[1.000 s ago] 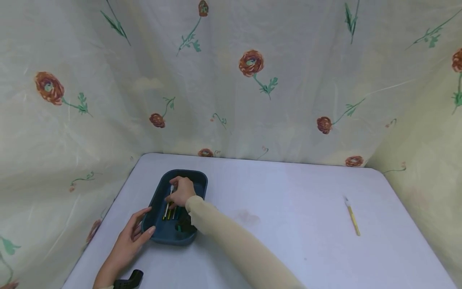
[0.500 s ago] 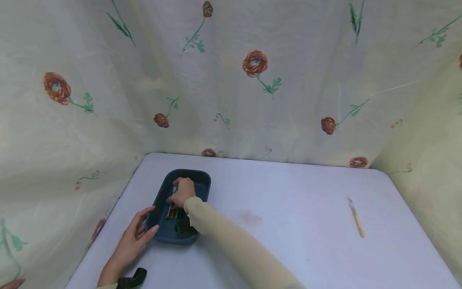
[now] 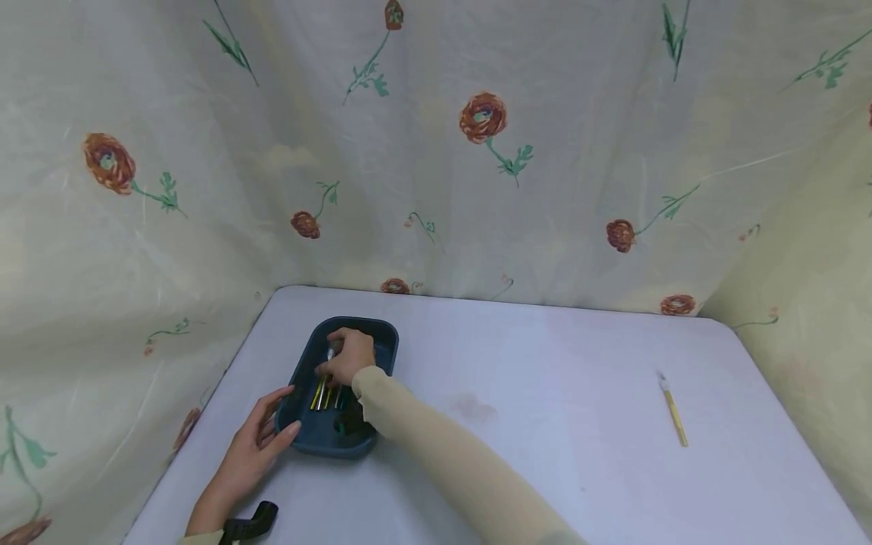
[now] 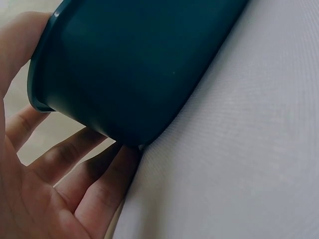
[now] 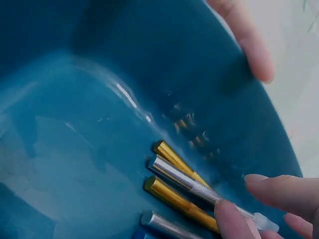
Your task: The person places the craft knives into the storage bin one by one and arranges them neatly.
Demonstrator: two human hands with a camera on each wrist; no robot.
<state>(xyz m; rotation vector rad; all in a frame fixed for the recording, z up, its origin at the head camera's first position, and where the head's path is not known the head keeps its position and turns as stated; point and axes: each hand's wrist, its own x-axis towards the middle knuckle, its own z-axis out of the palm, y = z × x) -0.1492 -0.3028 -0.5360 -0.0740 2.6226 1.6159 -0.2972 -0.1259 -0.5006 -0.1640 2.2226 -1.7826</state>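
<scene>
A dark teal oval plastic tray (image 3: 381, 337) sits on the pale lilac table (image 3: 545, 378), well to the left of a lone yellow-handled craft knife (image 3: 673, 412) that lies out in the open near the table's right edge. In the head view the right hand (image 3: 349, 357) reaches into the tray over a row of slim metal knife handles (image 3: 325, 395), but that view is too small to show how its fingers meet them. The right wrist view settles it: a thumb and fingertip (image 5: 234, 224) pinch a silver knurled handle with a clear cap (image 5: 199, 188), which lies on the tray floor between two gold handles (image 5: 174, 196); another silver handle is cut off at the lower frame edge. The left hand (image 3: 262, 439) rests against the tray's near-left corner, and the left wrist view shows its fingers (image 4: 75, 164) straight and relaxed along the outer wall, thumb at the rim, not clenched. A black wrist-camera mount (image 3: 248, 522) shows at the bottom edge of the head view, partly cropped.
</scene>
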